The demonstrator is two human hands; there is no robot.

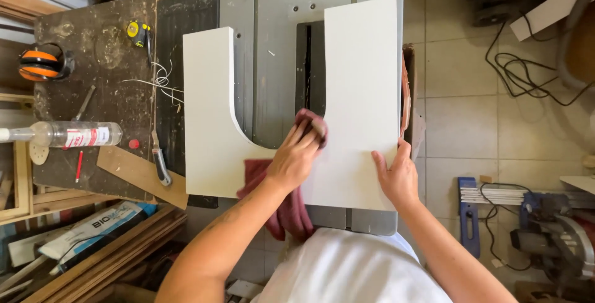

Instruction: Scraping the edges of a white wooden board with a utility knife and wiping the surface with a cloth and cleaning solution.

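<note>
Workshop desk (93, 42) beside saw table (273, 49): left hand (296, 157) clutches red cloth (291, 213) against white panel (359, 92)'s inner curve, right hand (395, 176) spread flat steadying edge; best keep strokes following curve.

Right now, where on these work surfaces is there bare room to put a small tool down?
The white U-shaped panel is bare along its left arm. The grey saw table is bare between the panel's arms. The dark bench has a patch between the ear defenders and tape measure. It is crowded lower down, round the plastic bottle and utility knife.
</note>
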